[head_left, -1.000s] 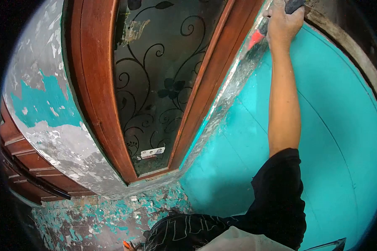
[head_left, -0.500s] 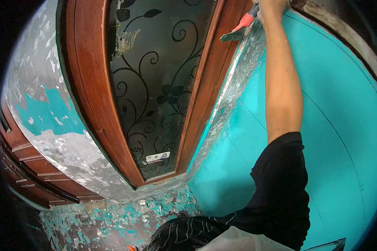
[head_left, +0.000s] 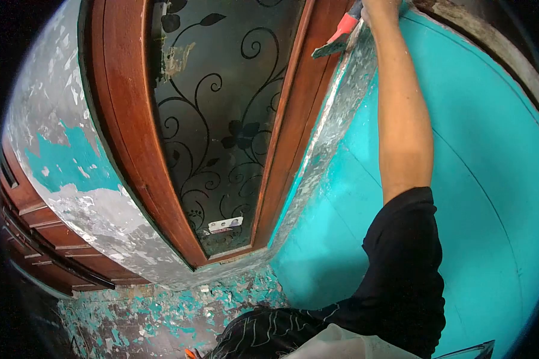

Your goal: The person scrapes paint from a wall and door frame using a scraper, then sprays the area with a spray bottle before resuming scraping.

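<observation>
My right hand, partly cut off by the top edge, is closed around the handle of a paint scraper. The scraper has a red and dark grey handle and a dark, stained blade. Its blade points down and left, over the brown wooden frame beside a scraped grey strip of wall. My bare forearm reaches up in front of the turquoise wall from a black sleeve. My left hand is out of view.
Patterned dark glass fills the frame. Left of it stands a peeling grey wall with a turquoise patch. Flaked paint covers the lower surface. A small orange object shows at the bottom edge, beside black patterned cloth.
My right hand and the scraper have shifted slightly left and up. The blade has moved a little left over the wooden frame.
</observation>
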A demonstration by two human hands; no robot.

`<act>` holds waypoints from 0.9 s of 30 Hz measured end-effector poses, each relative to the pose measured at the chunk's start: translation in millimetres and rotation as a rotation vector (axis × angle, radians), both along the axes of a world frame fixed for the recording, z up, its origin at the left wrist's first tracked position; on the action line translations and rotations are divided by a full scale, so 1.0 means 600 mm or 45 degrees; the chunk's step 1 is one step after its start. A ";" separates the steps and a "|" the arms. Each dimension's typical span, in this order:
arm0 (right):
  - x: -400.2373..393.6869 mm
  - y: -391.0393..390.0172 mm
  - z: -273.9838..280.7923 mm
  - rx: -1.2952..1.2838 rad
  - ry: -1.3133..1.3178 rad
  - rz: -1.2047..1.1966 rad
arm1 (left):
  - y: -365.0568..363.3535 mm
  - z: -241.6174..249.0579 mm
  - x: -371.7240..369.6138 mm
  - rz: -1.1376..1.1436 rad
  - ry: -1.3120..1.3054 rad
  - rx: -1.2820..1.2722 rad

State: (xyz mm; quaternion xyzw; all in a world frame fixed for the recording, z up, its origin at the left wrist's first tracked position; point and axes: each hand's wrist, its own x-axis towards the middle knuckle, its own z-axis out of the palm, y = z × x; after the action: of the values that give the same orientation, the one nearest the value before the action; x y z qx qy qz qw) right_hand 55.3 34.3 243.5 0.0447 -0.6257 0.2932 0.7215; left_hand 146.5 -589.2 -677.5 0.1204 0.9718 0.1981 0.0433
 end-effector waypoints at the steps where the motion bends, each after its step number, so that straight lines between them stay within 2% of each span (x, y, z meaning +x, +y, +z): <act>1: -0.001 -0.004 -0.013 -0.004 -0.001 -0.001 | -0.003 0.008 0.002 -0.001 -0.001 -0.004; 4: -0.013 0.002 -0.044 -0.032 -0.100 -0.004 | 0.002 0.009 0.001 -0.022 -0.159 -0.161; 6: -0.015 0.001 -0.035 -0.052 -0.087 0.021 | -0.004 -0.009 0.003 -0.478 0.147 -0.701; 7: -0.011 0.000 -0.030 -0.072 -0.076 0.033 | 0.177 0.052 -0.101 -0.475 0.146 -0.707; 8: -0.004 -0.002 -0.020 -0.054 -0.112 -0.048 | 0.228 0.151 -0.093 -0.150 -0.085 -0.279; 9: -0.010 0.004 -0.023 -0.053 -0.115 -0.045 | 0.041 0.146 0.007 0.175 -0.311 0.151; 10: -0.017 0.015 -0.028 -0.066 -0.107 0.060 | 0.195 0.087 -0.090 0.176 -0.312 0.149; 11: -0.017 0.013 -0.032 -0.080 -0.097 0.161 | 0.165 0.008 -0.093 -0.048 0.068 -0.134; 12: -0.017 0.010 -0.037 -0.058 -0.082 0.080 | -0.007 -0.010 0.016 -0.271 0.451 -0.412; 13: -0.018 0.000 -0.038 -0.056 -0.080 0.083 | -0.016 0.024 0.021 -0.267 0.453 -0.411; 15: -0.014 -0.013 -0.041 -0.015 -0.178 -0.006 | -0.015 0.078 0.021 0.074 -0.590 -0.010; 16: -0.011 -0.012 -0.034 -0.015 -0.178 -0.005 | -0.011 0.076 0.021 0.074 -0.589 -0.009; 18: -0.003 -0.004 -0.016 -0.028 -0.163 0.064 | -0.013 0.032 0.026 0.121 -0.212 0.156; 19: 0.000 -0.003 -0.014 -0.025 -0.162 0.065 | -0.017 0.024 0.025 0.122 -0.211 0.159; 21: 0.008 -0.001 -0.018 0.114 -0.144 0.204 | -0.031 0.011 0.023 -0.575 0.659 -0.691; 25: 0.036 -0.006 -0.080 0.354 -0.237 0.303 | -0.030 -0.025 0.020 -0.535 0.407 -0.779; 26: 0.047 -0.002 -0.111 0.454 -0.228 0.330 | -0.020 -0.018 0.022 -0.239 0.124 -0.344; 27: 0.062 -0.011 -0.138 0.407 -0.252 0.267 | -0.012 -0.009 0.020 0.063 -0.160 0.093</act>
State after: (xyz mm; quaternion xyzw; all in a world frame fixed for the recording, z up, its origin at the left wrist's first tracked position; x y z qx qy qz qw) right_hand 92.4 27.4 160.6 0.1941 -0.7241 0.2665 0.6058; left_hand 158.7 -596.2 -683.0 0.0852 0.9620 0.2417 0.0948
